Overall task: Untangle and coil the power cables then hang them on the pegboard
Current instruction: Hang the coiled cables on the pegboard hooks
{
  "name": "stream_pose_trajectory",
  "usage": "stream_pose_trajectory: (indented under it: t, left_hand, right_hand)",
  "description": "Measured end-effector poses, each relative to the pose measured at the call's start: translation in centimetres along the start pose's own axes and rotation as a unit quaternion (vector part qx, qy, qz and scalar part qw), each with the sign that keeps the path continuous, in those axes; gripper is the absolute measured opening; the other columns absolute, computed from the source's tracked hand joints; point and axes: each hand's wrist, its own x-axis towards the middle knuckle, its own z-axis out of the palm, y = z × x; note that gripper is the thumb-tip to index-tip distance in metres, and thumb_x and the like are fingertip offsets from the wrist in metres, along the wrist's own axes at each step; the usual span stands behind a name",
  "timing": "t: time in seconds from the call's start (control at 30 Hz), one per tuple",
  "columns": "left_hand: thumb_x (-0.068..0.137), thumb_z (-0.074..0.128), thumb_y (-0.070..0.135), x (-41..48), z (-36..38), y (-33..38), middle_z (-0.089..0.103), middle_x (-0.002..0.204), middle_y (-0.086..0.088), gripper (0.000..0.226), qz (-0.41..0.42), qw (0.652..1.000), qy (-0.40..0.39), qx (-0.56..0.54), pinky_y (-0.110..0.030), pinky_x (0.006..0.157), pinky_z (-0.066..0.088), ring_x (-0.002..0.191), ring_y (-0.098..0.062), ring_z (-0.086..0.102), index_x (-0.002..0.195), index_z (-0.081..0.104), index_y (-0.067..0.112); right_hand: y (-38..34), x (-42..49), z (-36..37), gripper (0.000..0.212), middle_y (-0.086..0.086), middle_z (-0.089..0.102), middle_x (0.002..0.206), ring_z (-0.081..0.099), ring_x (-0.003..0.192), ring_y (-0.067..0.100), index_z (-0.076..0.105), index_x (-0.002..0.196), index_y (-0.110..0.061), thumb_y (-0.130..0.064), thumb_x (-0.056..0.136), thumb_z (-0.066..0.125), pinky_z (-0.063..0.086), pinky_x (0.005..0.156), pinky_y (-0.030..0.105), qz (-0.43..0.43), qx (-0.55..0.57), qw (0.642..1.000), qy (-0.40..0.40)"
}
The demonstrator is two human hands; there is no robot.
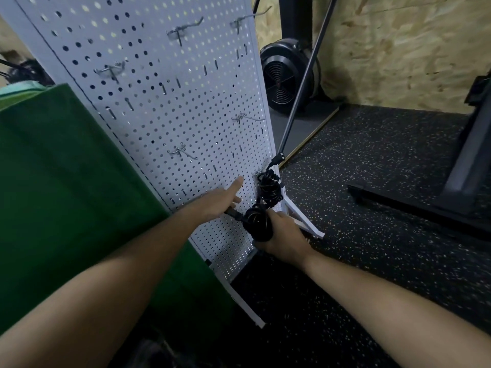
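Workshop corner, dim and cluttered

A green cloth (66, 195) fills the left side. A black fan (287, 75) stands on the floor at the back, against a chipboard wall (398, 43), with a thin black pole (307, 75) slanting across in front of it. The black speckled floor (385, 248) spreads to the right, where a dark stand base (414, 200) rests.

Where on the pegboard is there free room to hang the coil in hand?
Free: the bare hook up-left of the hung cable, and the pegboard's upper hooks. Crowded: lower right corner, with left hand, right hand and held coil.
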Motion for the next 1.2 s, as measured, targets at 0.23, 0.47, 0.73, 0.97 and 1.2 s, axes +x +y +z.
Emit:
stream_pose_trajectory:
  t: [0.23,0.47,0.73,0.97,1.2]
  left_hand:
    - [0.075,0.013,0.102,0.2,0.0,0.5,0.069,0.123,0.007,0.120,-0.047,0.999,0.012,-0.022,-0.047,0.100,0.044,0.127,-0.025,0.056,0.150,0.052,0.018]
    - [0.056,0.015,0.113,0.9,0.1,0.3,0.051,0.158,-0.008,0.142,-0.025,0.994,0.076,0.069,-0.055,0.122,0.030,0.145,-0.030,0.047,0.147,0.057,0.013]
    - [0.096,0.056,0.065,1.8,0.1,0.3,0.073,0.104,-0.007,0.053,0.006,0.981,0.113,0.156,-0.027,0.074,0.047,0.091,-0.020,0.068,0.105,0.074,0.016]
    - [0.071,0.086,0.034,2.1,0.1,-0.5,0.072,0.120,0.000,0.064,-0.003,0.970,0.086,0.229,-0.040,0.097,0.059,0.106,-0.020,0.068,0.132,0.067,0.029]
    - [0.088,0.082,0.030,2.0,0.3,-0.8,0.063,0.133,-0.002,0.060,0.036,0.931,0.140,0.336,-0.039,0.100,0.051,0.122,-0.024,0.060,0.143,0.059,0.036]
  right_hand:
    - [-0.6,2.5,1.5,0.063,0.011,0.062,0.116,0.062,0.104,0.030,0.056,0.121,-0.015,-0.036,0.072,0.088,0.053,0.086,0.040,0.011,-0.012,1.000,-0.011]
    - [-1.2,4.3,3.2,0.063,0.009,0.061,0.117,0.062,0.106,0.030,0.055,0.121,-0.017,-0.037,0.072,0.089,0.055,0.085,0.044,0.003,-0.025,1.000,-0.006]
    - [-1.5,5.7,4.2,0.064,0.007,0.067,0.114,0.063,0.107,0.031,0.058,0.118,-0.019,-0.043,0.069,0.091,0.056,0.085,0.045,0.015,-0.056,0.998,-0.008]
    - [-1.7,6.7,4.8,0.064,0.009,0.071,0.105,0.061,0.107,0.032,0.060,0.114,-0.018,-0.040,0.065,0.095,0.058,0.083,0.046,0.031,-0.036,0.999,-0.014]
    - [-2.2,8.1,5.5,0.068,0.012,0.073,0.109,0.067,0.102,0.032,0.061,0.118,-0.010,-0.037,0.066,0.095,0.056,0.082,0.041,0.015,0.004,1.000,-0.022]
